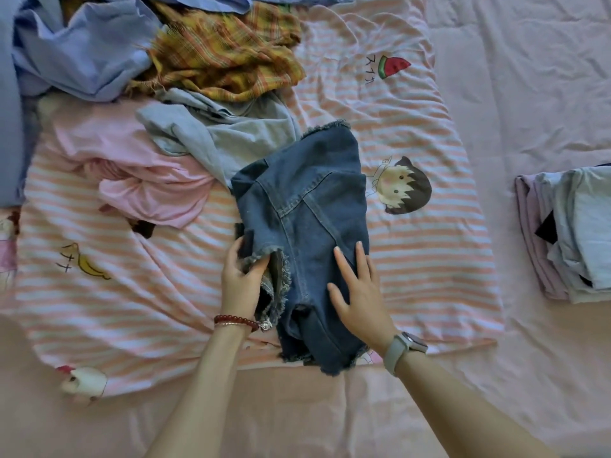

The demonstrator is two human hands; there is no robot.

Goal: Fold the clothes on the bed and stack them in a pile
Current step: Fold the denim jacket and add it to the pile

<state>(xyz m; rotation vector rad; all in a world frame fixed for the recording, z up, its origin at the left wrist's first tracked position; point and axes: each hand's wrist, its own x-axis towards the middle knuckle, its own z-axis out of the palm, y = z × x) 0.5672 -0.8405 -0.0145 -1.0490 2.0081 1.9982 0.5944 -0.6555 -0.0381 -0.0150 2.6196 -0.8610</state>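
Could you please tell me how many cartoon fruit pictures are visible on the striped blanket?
2: a watermelon slice near the blanket's far right, and a banana at its left. Clothes may hide others.

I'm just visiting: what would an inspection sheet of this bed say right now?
Surface: striped cartoon blanket over a pink sheet.
Job's things: denim shorts in front; unfolded heap of pink top, grey garment, plaid cloth, blue shirt; folded pile at right.
Clutter: nothing seen.
Grippers: left hand pinches the shorts' frayed hem; right hand presses flat on the denim.
Cables: nothing seen.
Surroundings: only bedding visible.
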